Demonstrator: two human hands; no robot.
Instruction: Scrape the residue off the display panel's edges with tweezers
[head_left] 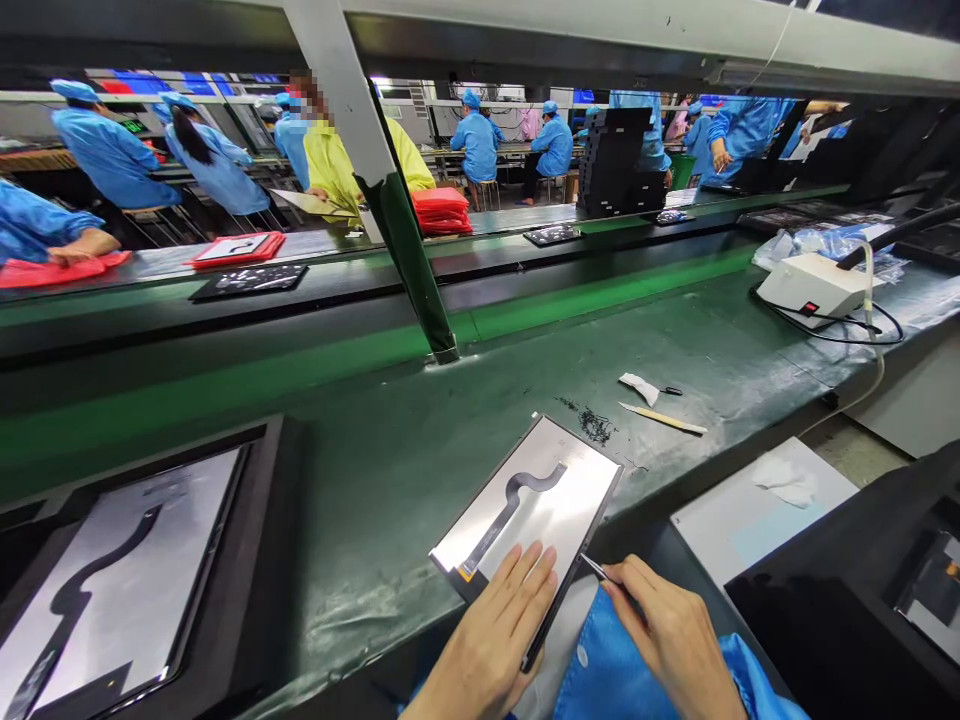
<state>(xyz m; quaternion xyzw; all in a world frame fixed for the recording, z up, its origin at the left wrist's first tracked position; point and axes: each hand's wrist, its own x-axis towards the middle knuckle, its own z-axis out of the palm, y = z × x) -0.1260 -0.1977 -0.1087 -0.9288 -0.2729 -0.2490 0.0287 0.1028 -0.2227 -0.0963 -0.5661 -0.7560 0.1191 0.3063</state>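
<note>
A tablet-sized LCD display panel (577, 500) with a silvery back and a dark curved flex cable (513, 492) lies tilted across the bench's front edge. My left hand (499, 630) holds it near its lower end, fingers stretched over the back and the thumb partly hidden at the near edge. In my right hand (664, 625) is a pair of metal tweezers (595, 568), pinched between thumb and fingers. Their tip meets the panel's right edge. Just past the panel, small black scraps (596, 425) lie scattered on the green bench top.
At left, a similar panel (142, 590) lies in a black foam tray (259, 560). A yellow-handled blade (664, 418) and white wrapped tool (639, 388) lie beyond. A white device (814, 285) stands right; a post (409, 250) rises ahead. Co-workers (476, 140) sit across the line.
</note>
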